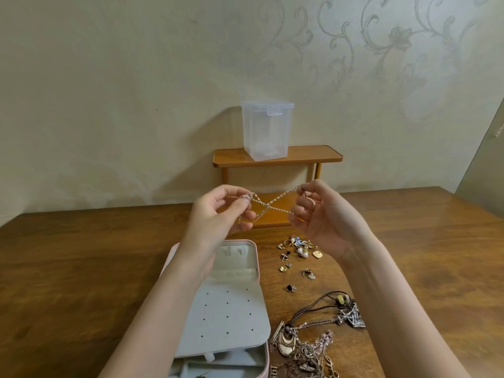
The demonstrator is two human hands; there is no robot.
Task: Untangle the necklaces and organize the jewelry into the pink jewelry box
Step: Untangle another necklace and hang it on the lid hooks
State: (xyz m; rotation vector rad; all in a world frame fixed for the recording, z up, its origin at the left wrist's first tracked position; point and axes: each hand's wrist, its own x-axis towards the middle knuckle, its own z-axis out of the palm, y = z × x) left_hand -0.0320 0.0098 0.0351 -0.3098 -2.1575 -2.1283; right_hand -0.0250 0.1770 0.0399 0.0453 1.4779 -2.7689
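Mid-frame, the left hand (218, 211) and right hand (321, 214) each pinch a crossed chain (268, 205), evidently untangling it; next likely comes teasing the crossing apart.

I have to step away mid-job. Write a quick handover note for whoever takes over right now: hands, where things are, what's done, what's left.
Left hand: pinches one end of a thin chain, raised above the table.
Right hand: grip on the chain's other end; its strands cross between the hands.
Pink jewelry box: open, front left, with little showing in its trays.
Earrings and rings: loose, right of the box.
Tangled necklaces: heap at front right.
Done: one chain lifted out.
Left: uncross it, untangle the heap, box everything.
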